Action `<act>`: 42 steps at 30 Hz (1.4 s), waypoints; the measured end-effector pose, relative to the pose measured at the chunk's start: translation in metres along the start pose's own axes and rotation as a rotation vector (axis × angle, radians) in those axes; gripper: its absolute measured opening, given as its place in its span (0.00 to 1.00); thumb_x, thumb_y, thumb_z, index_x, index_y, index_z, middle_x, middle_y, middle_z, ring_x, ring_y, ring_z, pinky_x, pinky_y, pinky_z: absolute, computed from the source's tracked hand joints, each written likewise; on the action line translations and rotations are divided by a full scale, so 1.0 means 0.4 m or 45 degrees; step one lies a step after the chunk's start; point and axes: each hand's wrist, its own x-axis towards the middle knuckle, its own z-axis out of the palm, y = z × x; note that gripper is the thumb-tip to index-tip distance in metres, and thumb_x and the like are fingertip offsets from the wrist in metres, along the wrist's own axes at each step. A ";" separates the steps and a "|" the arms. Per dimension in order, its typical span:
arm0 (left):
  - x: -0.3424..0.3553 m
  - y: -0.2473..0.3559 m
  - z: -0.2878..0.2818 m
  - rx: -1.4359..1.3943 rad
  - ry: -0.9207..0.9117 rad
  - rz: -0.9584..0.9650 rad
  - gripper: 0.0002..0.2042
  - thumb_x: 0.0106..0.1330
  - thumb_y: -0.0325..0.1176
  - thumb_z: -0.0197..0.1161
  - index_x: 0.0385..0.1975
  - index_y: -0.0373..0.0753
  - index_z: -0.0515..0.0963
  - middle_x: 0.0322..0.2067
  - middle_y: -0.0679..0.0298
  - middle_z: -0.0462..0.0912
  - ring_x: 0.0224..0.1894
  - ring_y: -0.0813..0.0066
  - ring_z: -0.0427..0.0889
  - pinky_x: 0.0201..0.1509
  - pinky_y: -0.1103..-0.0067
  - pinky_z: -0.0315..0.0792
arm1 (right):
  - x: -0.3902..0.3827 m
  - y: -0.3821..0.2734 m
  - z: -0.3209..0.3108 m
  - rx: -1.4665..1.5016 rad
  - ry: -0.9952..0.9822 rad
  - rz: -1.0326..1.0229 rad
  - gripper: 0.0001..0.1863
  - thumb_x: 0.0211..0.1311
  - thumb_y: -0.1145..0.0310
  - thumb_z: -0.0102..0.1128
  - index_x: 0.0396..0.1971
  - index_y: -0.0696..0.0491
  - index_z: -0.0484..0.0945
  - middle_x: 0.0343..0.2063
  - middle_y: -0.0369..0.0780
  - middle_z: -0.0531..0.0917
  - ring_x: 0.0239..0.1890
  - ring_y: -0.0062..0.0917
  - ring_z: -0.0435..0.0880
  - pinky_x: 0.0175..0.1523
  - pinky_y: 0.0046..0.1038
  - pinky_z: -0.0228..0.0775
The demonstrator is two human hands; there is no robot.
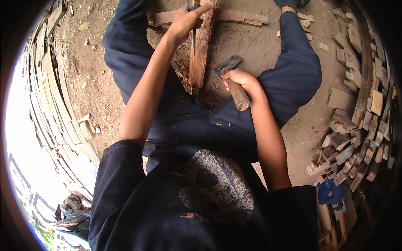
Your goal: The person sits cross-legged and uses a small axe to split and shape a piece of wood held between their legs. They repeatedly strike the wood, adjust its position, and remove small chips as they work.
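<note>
Left hand [180,26]: grip closed round a slim chisel [194,42]; dark, narrow blade projecting below the fist, alongside the beam; whether the tip touches wood cannot be told.

Right hand [242,79]: grip wrapped round the wooden handle of a hammer [238,96], close to its dark, blocky head; butt directed toward the person's lap.

Wooden beam [204,50]: rough, reddish-brown, lengthwise between the spread legs; far end out of view.

Curved wooden piece [240,16]: segmented, pale brown, set crosswise, showing either side of the beam.

Trousers [293,69]: dark navy. T-shirt [138,201]: black, pale print on front.

Ground [251,44]: bare earth.

Offcuts [376,103]: small blocks, heaped, right side.

Boards [50,79]: long, weathered, stacked, left side.

Cloth [331,192]: blue, below the offcuts.
</note>
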 end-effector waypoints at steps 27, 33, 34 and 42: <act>-0.016 -0.057 0.045 0.840 0.057 0.547 0.22 0.55 0.43 0.72 0.42 0.32 0.81 0.29 0.52 0.85 0.31 0.68 0.85 0.37 0.74 0.76 | 0.013 -0.050 0.001 -0.332 -0.156 0.231 0.05 0.61 0.71 0.53 0.29 0.57 0.70 0.19 0.38 0.75 0.18 0.23 0.75 0.25 0.27 0.73; -0.024 -0.012 -0.010 0.634 0.054 0.432 0.17 0.56 0.39 0.69 0.37 0.31 0.81 0.26 0.55 0.84 0.28 0.69 0.83 0.34 0.75 0.75 | 0.028 -0.051 -0.004 -0.490 -0.090 0.148 0.09 0.67 0.67 0.49 0.28 0.55 0.68 0.20 0.37 0.74 0.18 0.22 0.73 0.24 0.25 0.71; -0.020 0.002 -0.021 0.600 0.058 0.455 0.12 0.58 0.35 0.68 0.34 0.31 0.80 0.24 0.58 0.83 0.25 0.74 0.81 0.30 0.77 0.74 | 0.022 -0.048 -0.001 -0.459 -0.049 0.133 0.10 0.68 0.66 0.49 0.28 0.55 0.68 0.19 0.37 0.73 0.18 0.22 0.72 0.24 0.25 0.71; -0.010 -0.053 -0.027 0.603 0.035 0.516 0.18 0.56 0.40 0.70 0.38 0.30 0.80 0.26 0.53 0.84 0.28 0.69 0.84 0.35 0.75 0.76 | 0.027 -0.049 -0.019 -0.273 -0.022 0.160 0.08 0.70 0.66 0.48 0.34 0.54 0.67 0.20 0.36 0.73 0.18 0.20 0.71 0.24 0.24 0.69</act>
